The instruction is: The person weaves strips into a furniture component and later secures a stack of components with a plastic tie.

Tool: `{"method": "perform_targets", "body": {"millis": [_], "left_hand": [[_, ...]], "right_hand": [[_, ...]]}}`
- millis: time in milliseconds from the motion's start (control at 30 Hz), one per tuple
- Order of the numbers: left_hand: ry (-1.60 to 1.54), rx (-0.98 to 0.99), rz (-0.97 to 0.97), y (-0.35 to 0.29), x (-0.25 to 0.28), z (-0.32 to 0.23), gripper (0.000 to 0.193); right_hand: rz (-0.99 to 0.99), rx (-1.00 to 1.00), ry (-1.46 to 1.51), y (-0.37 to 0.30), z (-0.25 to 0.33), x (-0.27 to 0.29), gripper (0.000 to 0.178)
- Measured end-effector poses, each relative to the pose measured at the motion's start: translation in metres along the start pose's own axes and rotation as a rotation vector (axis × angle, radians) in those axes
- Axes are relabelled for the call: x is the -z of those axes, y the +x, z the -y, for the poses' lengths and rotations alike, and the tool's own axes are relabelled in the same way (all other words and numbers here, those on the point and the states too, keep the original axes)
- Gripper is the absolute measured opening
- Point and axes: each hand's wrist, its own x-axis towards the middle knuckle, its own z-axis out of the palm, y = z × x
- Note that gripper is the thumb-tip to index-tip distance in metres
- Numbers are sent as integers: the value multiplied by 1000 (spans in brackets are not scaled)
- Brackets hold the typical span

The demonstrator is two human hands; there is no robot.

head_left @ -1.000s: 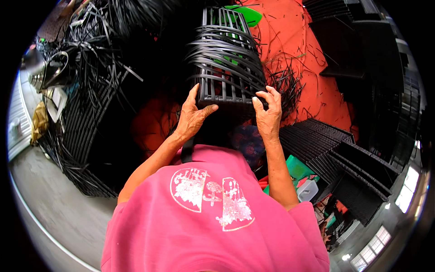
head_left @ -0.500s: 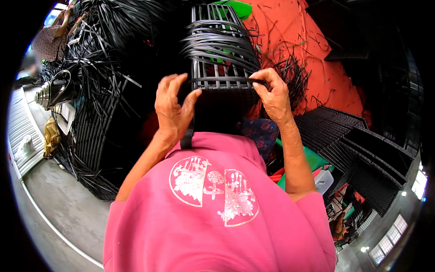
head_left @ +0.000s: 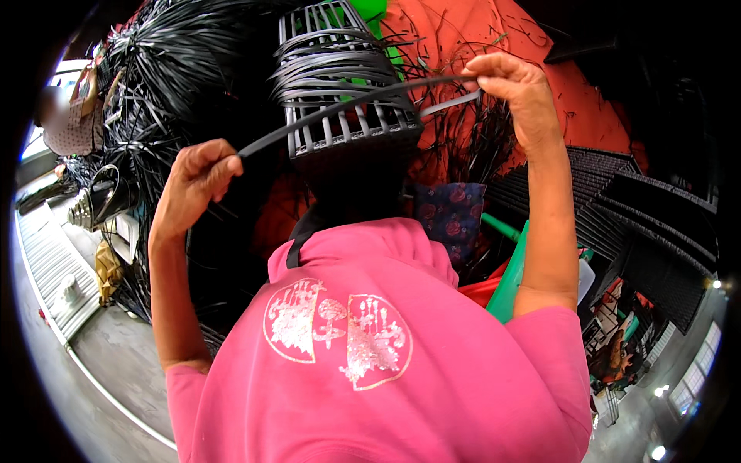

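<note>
A long, flat black strip (head_left: 332, 106) stretches between my two hands, bowing slightly upward across a black slatted frame. My left hand (head_left: 197, 181) pinches one end, to the left of the frame. Farther out and to the right, my right hand (head_left: 515, 92) grips the strip between thumb and fingers. Below that hand, a short grey length of strip (head_left: 454, 103) runs toward the frame; whether it belongs to the held strip I cannot tell. The slatted frame (head_left: 351, 123) has a dark woven near side (head_left: 359, 158). Several loose black strips (head_left: 336, 69) lie across its slats.
Bundles of black strips (head_left: 181, 46) are heaped at the left, beside a person in a patterned garment (head_left: 73, 127). Scraps litter a red sheet (head_left: 463, 31). Black woven panels (head_left: 602, 185) stand at the right. A dark patterned cloth (head_left: 451, 216) lies near my body.
Both hands have spread apart from the frame's near edge, my left toward the lower left, my right up and right. The strip now spans the gap above the frame.
</note>
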Motion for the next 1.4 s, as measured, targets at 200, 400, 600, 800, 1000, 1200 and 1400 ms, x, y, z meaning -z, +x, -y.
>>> {"method": "perform_targets", "body": {"millis": [200, 400, 600, 800, 1000, 1200, 1400], "left_hand": [[256, -29, 49, -16, -77, -40, 8], [169, -251, 336, -12, -125, -32, 9], [216, -77, 318, -25, -97, -18, 10], [303, -153, 386, -18, -135, -17, 11], [267, -129, 417, -26, -109, 3, 7], [397, -59, 351, -27, -110, 17, 7], [308, -41, 289, -18, -130, 17, 7]], "right_hand": [[25, 598, -635, -77, 117, -87, 30], [355, 155, -448, -131, 65, -110, 38], [323, -87, -658, -150, 11, -20, 11], [371, 245, -593, -150, 34, -101, 31], [359, -46, -231, -176, -15, -83, 12], [552, -98, -347, -177, -22, -74, 18], [627, -33, -170, -171, -11, -120, 21]]}}
